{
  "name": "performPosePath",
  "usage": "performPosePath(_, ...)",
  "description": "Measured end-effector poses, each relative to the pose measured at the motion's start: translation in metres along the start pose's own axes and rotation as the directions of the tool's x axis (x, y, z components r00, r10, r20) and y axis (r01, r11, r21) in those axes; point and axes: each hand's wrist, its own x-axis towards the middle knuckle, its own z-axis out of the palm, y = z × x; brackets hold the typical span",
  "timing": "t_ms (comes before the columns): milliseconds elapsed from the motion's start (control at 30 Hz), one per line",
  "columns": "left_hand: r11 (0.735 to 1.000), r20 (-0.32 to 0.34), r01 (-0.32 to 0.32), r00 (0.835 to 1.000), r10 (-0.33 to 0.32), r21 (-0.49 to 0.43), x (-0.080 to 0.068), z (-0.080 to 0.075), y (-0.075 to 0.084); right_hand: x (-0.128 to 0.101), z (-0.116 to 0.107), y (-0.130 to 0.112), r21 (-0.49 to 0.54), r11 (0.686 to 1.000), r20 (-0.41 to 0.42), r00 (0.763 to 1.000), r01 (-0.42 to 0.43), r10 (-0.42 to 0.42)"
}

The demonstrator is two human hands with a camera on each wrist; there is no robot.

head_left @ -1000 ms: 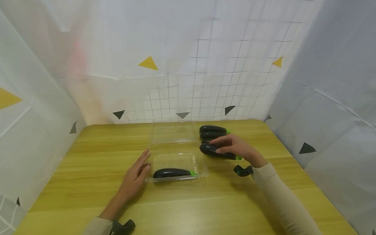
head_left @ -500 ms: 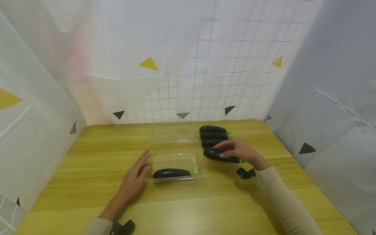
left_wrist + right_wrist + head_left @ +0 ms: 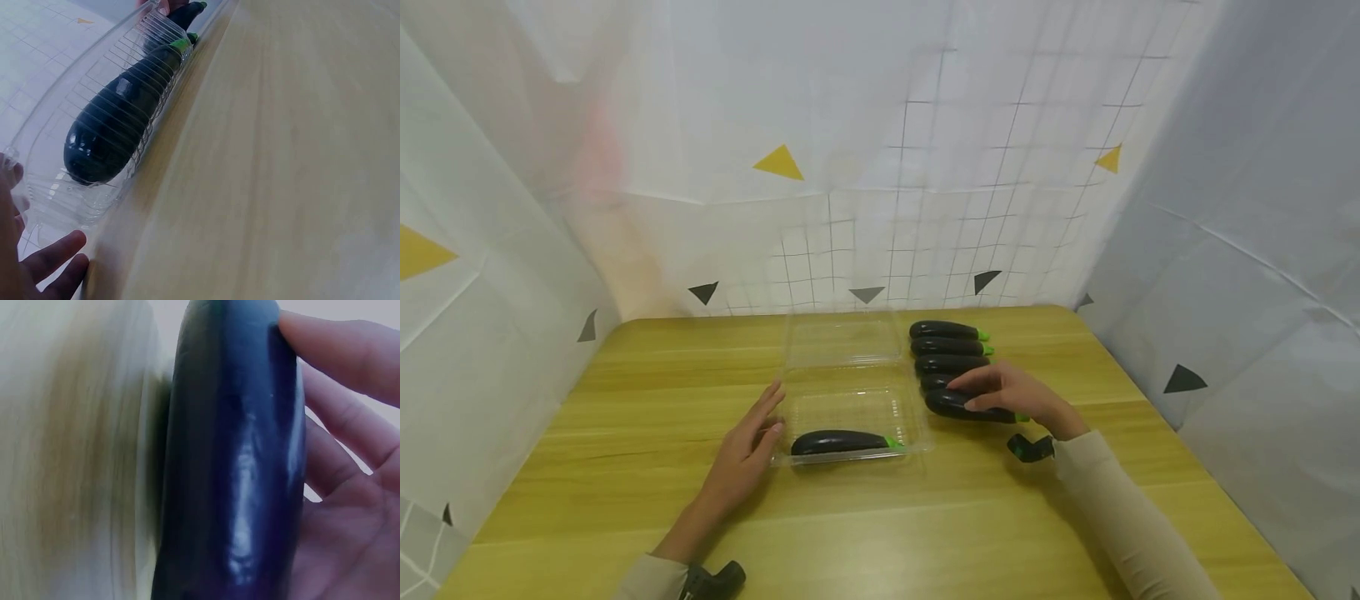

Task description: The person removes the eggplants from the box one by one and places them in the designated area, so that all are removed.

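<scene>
My right hand (image 3: 1018, 395) pinches a dark glossy eggplant (image 3: 951, 405) with a green stem, the nearest in a row of several. Up close in the right wrist view, the thumb lies along one side of that eggplant (image 3: 231, 450) and the other fingers are behind it. A clear plastic clamshell box (image 3: 850, 400) lies with its lid laid back in the middle. One eggplant (image 3: 835, 442) sits along the box's near side, its stem to the right. At the box's left side rests my left hand (image 3: 747, 446), fingers extended; in the left wrist view its fingertips (image 3: 75, 240) are by the box's end.
Behind the held eggplant, the other eggplants (image 3: 947, 347) lie parallel on the wooden table (image 3: 865, 533), right of the lid (image 3: 844, 337). White sheeting (image 3: 850, 100) with grid lines and triangles walls in the back and sides.
My right hand has come nearer and a little rightward with the eggplant, uncovering more of those behind it. The left hand and the box have stayed put.
</scene>
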Motion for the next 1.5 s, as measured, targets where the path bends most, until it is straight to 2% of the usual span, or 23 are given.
performPosePath(367, 1.0, -0.006, 0.006, 1.0, -0.006, -0.02, -0.001, 0.001, -0.002, -0.001, 0.001, 0.013, -0.053, 0.997, 0.012, 0.998, 0.061, -0.061)
performPosePath(600, 1.0, -0.007, 0.008, 1.0, -0.008, -0.004, -0.001, 0.001, -0.002, 0.0, 0.004, 0.017, -0.065, 0.996, 0.01, 0.998, 0.065, -0.065)
performPosePath(667, 1.0, -0.01, 0.009, 1.0, -0.009, -0.005, 0.0, 0.001, 0.004, -0.001, 0.004, 0.018, -0.074, 0.995, 0.009, 0.998, 0.063, -0.063)
performPosePath(800, 1.0, -0.008, -0.003, 1.0, 0.003, -0.002, 0.002, -0.003, 0.025, -0.003, 0.005, 0.017, -0.116, 0.992, -0.007, 0.999, 0.051, -0.053)
performPosePath(867, 1.0, -0.007, -0.004, 1.0, 0.004, -0.008, 0.003, -0.003, 0.027, -0.004, 0.005, 0.017, -0.131, 0.99, -0.016, 0.999, 0.046, -0.048)
performPosePath(1033, 1.0, -0.005, -0.003, 1.0, 0.003, -0.009, 0.0, 0.001, 0.004, -0.005, 0.007, 0.014, -0.15, 0.988, -0.031, 0.999, 0.035, -0.04)
performPosePath(1500, 1.0, 0.011, -0.006, 1.0, 0.006, 0.007, 0.0, 0.0, 0.001, -0.007, 0.01, 0.005, -0.222, 0.974, -0.076, 0.995, 0.052, -0.071)
